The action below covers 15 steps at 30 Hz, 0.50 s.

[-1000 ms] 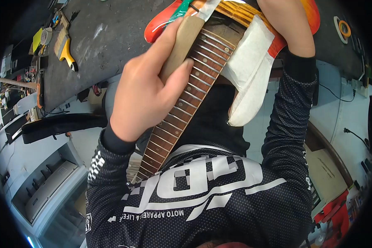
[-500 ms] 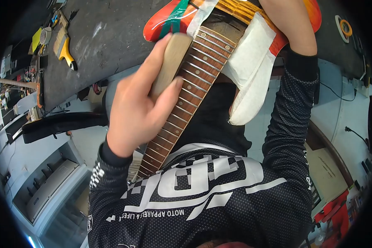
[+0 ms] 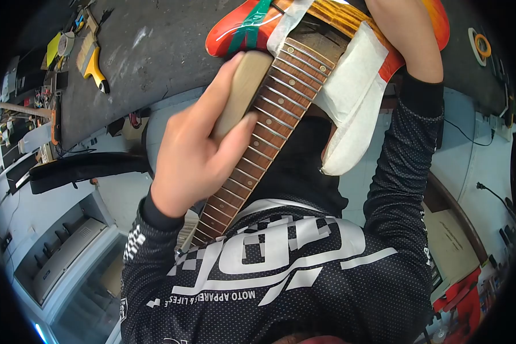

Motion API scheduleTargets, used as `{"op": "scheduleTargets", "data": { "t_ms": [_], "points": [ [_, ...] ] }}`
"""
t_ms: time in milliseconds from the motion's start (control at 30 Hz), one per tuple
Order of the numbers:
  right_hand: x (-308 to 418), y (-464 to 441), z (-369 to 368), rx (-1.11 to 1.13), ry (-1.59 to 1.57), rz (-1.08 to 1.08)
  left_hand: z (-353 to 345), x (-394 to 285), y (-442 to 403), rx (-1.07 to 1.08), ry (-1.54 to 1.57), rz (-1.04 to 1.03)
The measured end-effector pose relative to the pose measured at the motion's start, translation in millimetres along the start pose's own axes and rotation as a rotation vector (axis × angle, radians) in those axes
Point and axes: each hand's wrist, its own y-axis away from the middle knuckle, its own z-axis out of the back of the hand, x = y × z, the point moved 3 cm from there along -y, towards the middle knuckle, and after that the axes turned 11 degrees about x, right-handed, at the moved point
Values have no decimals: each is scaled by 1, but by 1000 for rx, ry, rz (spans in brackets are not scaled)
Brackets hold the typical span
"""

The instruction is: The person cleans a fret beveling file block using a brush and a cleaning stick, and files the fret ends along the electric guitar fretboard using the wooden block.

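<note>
Where the desk [image 3: 155, 51] ends at its near edge, head view, one guitar [image 3: 295, 92] lies across: glossy red-orange body [image 3: 221, 37], shiny green tape [image 3: 249, 27], creased whitish masking [image 3: 352, 86]; tapering brown fretboard [image 3: 281, 106], bright metal frets, round pale dots. Left hand [image 3: 192, 146]: wrapped around a smooth, tan, blunt-ended block [image 3: 243, 86] along the fretboard's side. Right hand [image 3: 387, 12]: at the body, mostly cropped; grip cannot be told.
</note>
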Motion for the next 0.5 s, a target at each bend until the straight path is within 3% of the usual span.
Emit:
{"op": "scheduleTargets", "data": {
  "t_ms": [133, 200, 300, 433, 500],
  "points": [
    [-1, 3, 6, 83, 80, 24, 0, -3, -12, 32, 32, 68],
    [2, 0, 0, 1, 56, 7, 2, -7, -20, 81, 47, 178],
    [0, 0, 0, 4, 28, 4, 1, -5, 3, 20, 6, 36],
    [-4, 2, 0, 32, -225, -117, 2, -7, 0, 41, 22, 69],
    [4, -1, 8, 41, -56, -40, 2, -4, -8, 40, 7, 78]
  ]
}}
